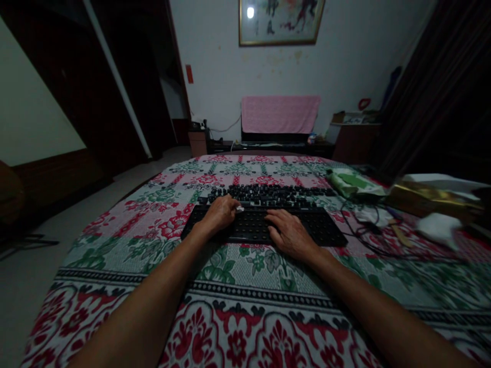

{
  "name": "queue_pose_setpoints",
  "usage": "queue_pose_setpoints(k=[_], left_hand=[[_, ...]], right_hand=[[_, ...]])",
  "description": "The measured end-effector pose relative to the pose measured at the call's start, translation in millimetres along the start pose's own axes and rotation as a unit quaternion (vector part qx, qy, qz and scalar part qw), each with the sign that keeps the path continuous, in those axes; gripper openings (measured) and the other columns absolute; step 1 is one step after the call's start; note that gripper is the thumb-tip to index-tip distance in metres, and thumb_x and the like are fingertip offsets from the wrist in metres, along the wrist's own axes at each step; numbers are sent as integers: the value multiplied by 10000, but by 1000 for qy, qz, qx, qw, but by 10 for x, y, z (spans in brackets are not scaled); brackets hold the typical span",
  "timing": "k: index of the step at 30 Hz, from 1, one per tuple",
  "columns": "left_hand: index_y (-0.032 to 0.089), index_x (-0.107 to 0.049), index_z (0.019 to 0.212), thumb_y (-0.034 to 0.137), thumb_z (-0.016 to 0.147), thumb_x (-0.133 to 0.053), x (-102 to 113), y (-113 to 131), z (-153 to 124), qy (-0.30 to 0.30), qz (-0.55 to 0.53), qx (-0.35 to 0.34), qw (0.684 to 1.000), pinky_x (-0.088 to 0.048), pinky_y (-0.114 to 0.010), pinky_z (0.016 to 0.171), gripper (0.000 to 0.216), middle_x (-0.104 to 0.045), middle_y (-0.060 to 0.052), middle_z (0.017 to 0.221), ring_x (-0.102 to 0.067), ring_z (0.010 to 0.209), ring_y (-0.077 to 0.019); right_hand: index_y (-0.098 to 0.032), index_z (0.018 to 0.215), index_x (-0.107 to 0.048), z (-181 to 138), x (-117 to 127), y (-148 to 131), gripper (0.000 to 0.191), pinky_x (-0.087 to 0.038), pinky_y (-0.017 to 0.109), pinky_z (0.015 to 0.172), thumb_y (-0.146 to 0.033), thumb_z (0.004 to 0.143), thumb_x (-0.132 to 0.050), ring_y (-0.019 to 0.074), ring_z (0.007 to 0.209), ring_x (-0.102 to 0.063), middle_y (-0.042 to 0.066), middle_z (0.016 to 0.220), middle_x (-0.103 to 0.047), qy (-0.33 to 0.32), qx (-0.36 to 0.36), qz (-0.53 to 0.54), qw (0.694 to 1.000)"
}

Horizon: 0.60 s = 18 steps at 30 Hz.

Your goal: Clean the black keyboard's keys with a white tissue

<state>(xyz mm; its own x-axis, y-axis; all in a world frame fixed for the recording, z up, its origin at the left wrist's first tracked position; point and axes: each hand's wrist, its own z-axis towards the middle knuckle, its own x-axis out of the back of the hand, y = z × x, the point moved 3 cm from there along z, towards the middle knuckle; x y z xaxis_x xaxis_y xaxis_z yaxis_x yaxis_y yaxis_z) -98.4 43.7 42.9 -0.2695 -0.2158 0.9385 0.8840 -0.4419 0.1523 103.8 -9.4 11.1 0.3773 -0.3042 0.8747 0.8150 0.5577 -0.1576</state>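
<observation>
A black keyboard [251,232] lies flat on the patterned cloth, its keycaps off and rows of small round studs showing. Over its left part, my left hand [222,212] is closed on a small white wipe [240,208], which pokes out at the fingertips near the keyboard's back edge. My right hand [288,232] rests on the right-middle of the keyboard with its fingers stretched out and apart, holding nothing. Just behind the keyboard, many loose black keycaps [268,193] are spread in a long band.
Floral cloth [238,286] covers the table. To the right lie a green wipes packet [351,183], a black cable [358,235], crumpled white tissue [439,229], a tan stick-like piece [401,234] and a gold box [429,197]. A pink towel [280,113] hangs over a dark screen beyond.
</observation>
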Motion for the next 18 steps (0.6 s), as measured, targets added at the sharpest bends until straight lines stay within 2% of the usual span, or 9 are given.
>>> queue_pose_setpoints(k=[6, 10, 12, 15, 18], left_hand=[[194, -686, 968, 154, 800, -461, -11, 104, -39, -13, -21, -14, 1000, -442, -248, 775, 283, -660, -62, 915, -595, 845, -166], [202, -690, 949, 126, 773, -470, -3, 161, -60, -62, -43, -69, 995, -443, -227, 753, 292, -680, -41, 901, -607, 825, -155], [201, -694, 937, 126, 765, -474, 13, 144, -64, -77, -38, -72, 994, -442, -228, 754, 289, -684, -43, 900, -610, 828, -160], [195, -691, 939, 152, 774, -473, 28, 116, -62, -66, -33, -53, 996, -438, -233, 766, 276, -682, -50, 921, -609, 851, -167], [199, -689, 936, 150, 777, -460, 5, 149, -70, -65, -40, -78, 994, -438, -228, 749, 283, -679, -46, 904, -607, 825, -160]], right_hand=[[-186, 1107, -569, 5, -8, 10, 300, -351, 366, 930, -234, 845, -430, 200, 1131, -441, 68, 1234, -533, -1, -1, -2, 1000], [-184, 1110, -566, 5, -4, 5, 303, -351, 368, 934, -231, 846, -426, 200, 1136, -440, 70, 1236, -533, -1, -2, -3, 1000], [-186, 1108, -568, 3, -2, 2, 302, -352, 370, 934, -231, 845, -427, 202, 1136, -440, 71, 1236, -534, -1, -1, -2, 1000], [-189, 1104, -570, 1, -3, 1, 300, -355, 372, 930, -234, 843, -430, 202, 1137, -440, 72, 1233, -535, 1, -1, 1, 1000], [-188, 1107, -570, -1, -3, 0, 303, -355, 374, 930, -230, 842, -429, 203, 1137, -441, 73, 1231, -538, 4, -1, 1, 1000]])
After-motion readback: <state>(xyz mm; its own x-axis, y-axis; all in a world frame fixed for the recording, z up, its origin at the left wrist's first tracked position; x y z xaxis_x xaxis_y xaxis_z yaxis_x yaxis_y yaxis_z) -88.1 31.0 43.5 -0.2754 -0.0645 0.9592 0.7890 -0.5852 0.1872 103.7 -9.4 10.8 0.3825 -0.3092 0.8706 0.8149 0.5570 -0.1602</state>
